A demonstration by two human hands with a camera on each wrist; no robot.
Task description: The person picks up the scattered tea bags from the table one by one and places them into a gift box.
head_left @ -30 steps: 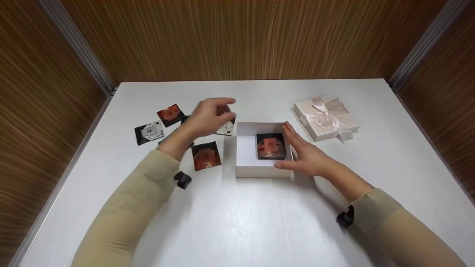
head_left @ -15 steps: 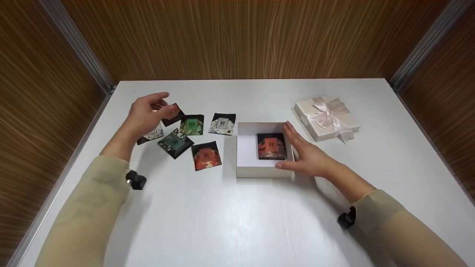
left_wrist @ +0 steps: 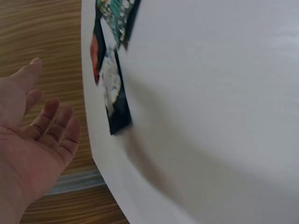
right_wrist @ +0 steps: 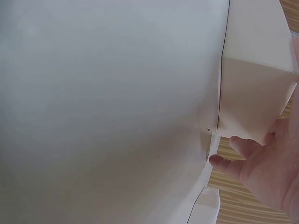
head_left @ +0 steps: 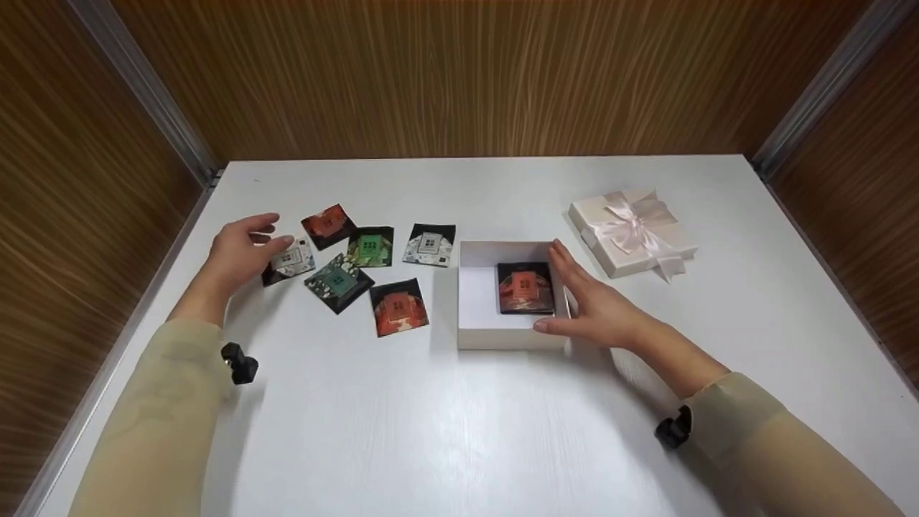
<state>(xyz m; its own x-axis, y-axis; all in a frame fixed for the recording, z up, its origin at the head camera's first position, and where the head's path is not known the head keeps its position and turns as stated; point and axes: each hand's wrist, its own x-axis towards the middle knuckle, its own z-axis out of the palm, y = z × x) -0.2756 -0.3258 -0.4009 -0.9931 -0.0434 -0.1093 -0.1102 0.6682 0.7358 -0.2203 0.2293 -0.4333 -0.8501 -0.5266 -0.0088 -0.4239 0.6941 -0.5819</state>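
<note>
My left hand (head_left: 240, 251), fingers loosely bent and thumb apart, is at a black-and-white square sachet (head_left: 288, 262) on the table's left side. In the left wrist view, its palm and spread fingers hold nothing. My right hand (head_left: 599, 305) grips the right side of an open white box (head_left: 477, 339), thumb over the front rim and index finger at the back right corner. In the right wrist view, other fingers lie along the box's outer wall. Dark red sachets (head_left: 525, 289) lie stacked inside the box's right half. The box's left half shows bare white floor.
More sachets lie left of the box: a red one (head_left: 328, 224), a green one (head_left: 370, 246), a teal one (head_left: 339, 283), a red-orange one (head_left: 400, 307) and a white one (head_left: 429, 244). A pale lid with a satin bow (head_left: 633, 230) rests at the back right. Wood-grain panels surround the table.
My left hand has moved left from beside the box, past the red sachet, and down to the black-and-white sachet. My right hand has stayed at the box.
</note>
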